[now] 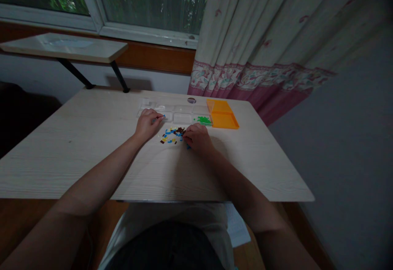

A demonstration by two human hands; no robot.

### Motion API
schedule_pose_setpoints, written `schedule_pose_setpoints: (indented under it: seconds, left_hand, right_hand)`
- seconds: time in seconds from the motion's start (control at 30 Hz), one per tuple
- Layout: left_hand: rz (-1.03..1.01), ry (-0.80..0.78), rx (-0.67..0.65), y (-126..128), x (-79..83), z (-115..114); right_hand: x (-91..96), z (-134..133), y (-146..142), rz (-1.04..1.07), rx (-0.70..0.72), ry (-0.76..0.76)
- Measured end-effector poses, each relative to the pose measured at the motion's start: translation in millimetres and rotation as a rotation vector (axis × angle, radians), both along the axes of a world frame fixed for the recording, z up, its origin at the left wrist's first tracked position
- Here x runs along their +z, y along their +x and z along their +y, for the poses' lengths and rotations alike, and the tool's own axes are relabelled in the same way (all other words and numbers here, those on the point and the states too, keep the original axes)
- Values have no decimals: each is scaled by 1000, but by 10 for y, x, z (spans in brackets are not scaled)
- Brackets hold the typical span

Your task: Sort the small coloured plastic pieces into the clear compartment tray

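Observation:
My left hand (148, 125) is closed in a pinch on a small blue piece (163, 116), held at the near left part of a clear compartment tray (183, 118). My right hand (198, 138) reaches down to the right side of a loose pile of small pieces (170, 135) in blue, yellow and brown. Its fingers are bent together, and what they hold, if anything, is hidden. Dark brown pieces (179, 130) cluster by its fingertips, and a blue piece (188, 147) lies just under them. Green pieces (203, 120) fill the tray's near right compartment.
An open orange case (225, 119) adjoins the tray's right end. Behind the tray lies a dark round object (191, 100). A raised shelf (89, 49) on black legs stands at the back left. The curtain (245, 57) hangs behind the table's (92, 147) right back corner.

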State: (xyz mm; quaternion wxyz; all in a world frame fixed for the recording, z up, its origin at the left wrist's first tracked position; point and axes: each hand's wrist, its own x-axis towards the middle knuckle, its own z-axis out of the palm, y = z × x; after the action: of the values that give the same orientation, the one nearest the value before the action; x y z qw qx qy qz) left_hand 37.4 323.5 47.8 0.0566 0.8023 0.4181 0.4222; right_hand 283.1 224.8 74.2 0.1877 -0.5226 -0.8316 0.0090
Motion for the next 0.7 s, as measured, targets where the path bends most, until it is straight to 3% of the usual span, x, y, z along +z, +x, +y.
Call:
schedule_pose_setpoints:
  seconds: [0.2, 0.43, 0.7]
  left_hand:
    - [-25, -15, 19, -12, -7, 6]
    - [-80, -1, 168, -85, -61, 69]
    - [-128, -7, 132, -115, -114, 112]
  right_hand:
    - [-33, 36, 29, 58, -9, 45]
    - [-87, 69, 61, 204, -75, 110]
    - [-92, 74, 65, 243, -70, 133]
